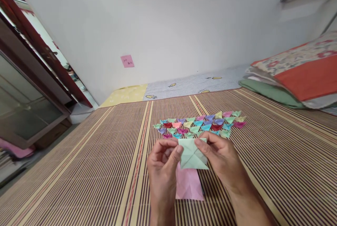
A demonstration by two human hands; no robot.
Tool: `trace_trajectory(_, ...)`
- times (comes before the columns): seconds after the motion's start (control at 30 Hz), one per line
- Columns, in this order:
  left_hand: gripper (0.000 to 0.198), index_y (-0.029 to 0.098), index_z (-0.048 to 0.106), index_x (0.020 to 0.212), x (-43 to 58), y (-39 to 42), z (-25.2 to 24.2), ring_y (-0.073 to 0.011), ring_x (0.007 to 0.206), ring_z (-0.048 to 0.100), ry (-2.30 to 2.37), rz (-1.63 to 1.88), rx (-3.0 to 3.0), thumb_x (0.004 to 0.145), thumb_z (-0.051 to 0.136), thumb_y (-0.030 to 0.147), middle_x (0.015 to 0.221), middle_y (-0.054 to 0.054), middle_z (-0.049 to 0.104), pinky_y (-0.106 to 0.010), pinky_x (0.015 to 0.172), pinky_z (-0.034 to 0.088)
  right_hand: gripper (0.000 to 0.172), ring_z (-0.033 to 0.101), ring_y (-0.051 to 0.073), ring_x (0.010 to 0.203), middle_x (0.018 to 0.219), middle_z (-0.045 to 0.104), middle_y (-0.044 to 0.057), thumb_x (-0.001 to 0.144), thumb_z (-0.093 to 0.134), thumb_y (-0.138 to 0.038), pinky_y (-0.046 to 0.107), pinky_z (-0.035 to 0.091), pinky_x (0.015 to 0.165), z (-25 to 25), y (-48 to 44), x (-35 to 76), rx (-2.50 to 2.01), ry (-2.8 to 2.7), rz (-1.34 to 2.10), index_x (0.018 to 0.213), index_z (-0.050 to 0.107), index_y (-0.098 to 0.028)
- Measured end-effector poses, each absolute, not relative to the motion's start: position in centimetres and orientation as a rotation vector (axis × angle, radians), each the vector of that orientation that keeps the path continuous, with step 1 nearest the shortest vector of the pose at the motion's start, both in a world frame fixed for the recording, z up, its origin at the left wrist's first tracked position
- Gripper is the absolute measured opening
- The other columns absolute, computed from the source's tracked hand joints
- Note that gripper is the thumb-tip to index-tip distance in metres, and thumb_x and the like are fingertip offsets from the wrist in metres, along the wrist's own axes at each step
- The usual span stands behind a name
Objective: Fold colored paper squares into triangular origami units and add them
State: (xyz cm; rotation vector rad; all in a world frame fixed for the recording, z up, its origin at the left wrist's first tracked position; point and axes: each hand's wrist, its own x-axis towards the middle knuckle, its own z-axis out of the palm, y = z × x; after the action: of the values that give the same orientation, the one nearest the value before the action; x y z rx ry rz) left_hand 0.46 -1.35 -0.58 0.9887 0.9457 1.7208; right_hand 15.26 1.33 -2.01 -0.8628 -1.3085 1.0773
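Note:
Between my two hands is a pale green sheet of origami paper (193,157), folded smaller and marked with diagonal creases. My left hand (164,162) pinches its upper left corner between thumb and fingers. At the upper right edge, my right hand (219,155) grips it with the thumb in front and the fingers behind. Below the green paper a pink sheet of paper (189,185) lies on the striped mat, its top part hidden. Just beyond my hands stand rows of small folded paper boats (195,129) in many colours, the nearest partly covered by my fingers.
The striped bamboo mat (100,169) covers the bed up to a patterned sheet (179,87) along the white wall. Folded bedding (297,75) is piled at the right. A pink note (127,61) is stuck to the wall. A glass-panelled cabinet (26,103) stands at the left.

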Motion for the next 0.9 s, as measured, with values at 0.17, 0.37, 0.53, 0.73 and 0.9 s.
trace_trajectory(0.17, 0.022, 0.018, 0.071, 0.078, 0.61, -1.26, -0.42, -0.0106, 0.068, 0.061, 0.941, 1.733, 1.001, 0.074, 0.089, 0.028, 0.084, -0.003, 0.068, -0.019, 0.061, 0.051, 0.042, 0.037, 0.011, 0.055, 0.061, 0.042, -0.005, 0.093, 0.070, -0.051, 0.024, 0.030, 0.049, -1.95, 1.46, 15.13, -0.866, -1.286, 1.074, 0.069, 0.055, -0.020)
trace_trajectory(0.37, 0.028, 0.017, 0.068, 0.081, 0.63, -1.31, -0.36, -0.0111, 0.067, 0.061, 0.929, 1.670, 0.915, 0.072, 0.091, 0.030, 0.077, -0.002, 0.067, -0.020, 0.061, 0.050, 0.041, 0.038, 0.012, 0.054, 0.060, 0.043, -0.004, 0.092, 0.070, -0.051, 0.024, 0.032, 0.049, -1.65, 1.28, 15.11, -0.873, -1.263, 1.099, 0.069, 0.056, -0.020)
trace_trajectory(0.53, 0.025, 0.015, 0.070, 0.080, 0.41, -1.07, -1.03, -0.0110, 0.064, 0.059, 0.826, 1.596, 0.864, 0.076, 0.089, 0.030, 0.072, -0.001, 0.067, -0.021, 0.061, 0.049, 0.042, 0.037, 0.012, 0.055, 0.061, 0.043, -0.005, 0.092, 0.071, -0.051, 0.024, 0.032, 0.049, -1.62, 1.14, 15.02, -0.869, -1.265, 1.133, 0.069, 0.054, -0.020)
trace_trajectory(0.73, 0.021, 0.014, 0.073, 0.070, 0.71, -1.09, -1.05, -0.0170, 0.079, 0.067, 0.791, 1.650, 0.818, 0.076, 0.088, 0.027, 0.085, -0.006, 0.073, -0.028, 0.074, 0.054, 0.038, 0.039, 0.011, 0.056, 0.062, 0.044, -0.005, 0.092, 0.073, -0.047, 0.023, 0.034, 0.050, -1.72, 1.03, 14.99, -0.825, -1.283, 1.195, 0.071, 0.056, -0.020)
trace_trajectory(0.9, 0.025, 0.015, 0.070, 0.068, 0.99, -1.17, -0.88, -0.0161, 0.077, 0.067, 0.831, 1.710, 0.738, 0.071, 0.091, 0.027, 0.080, -0.004, 0.071, -0.027, 0.073, 0.054, 0.033, 0.042, 0.012, 0.057, 0.063, 0.047, -0.004, 0.091, 0.075, -0.042, 0.023, 0.036, 0.050, -1.72, 0.90, 15.01, -0.838, -1.347, 1.116, 0.071, 0.059, -0.020)
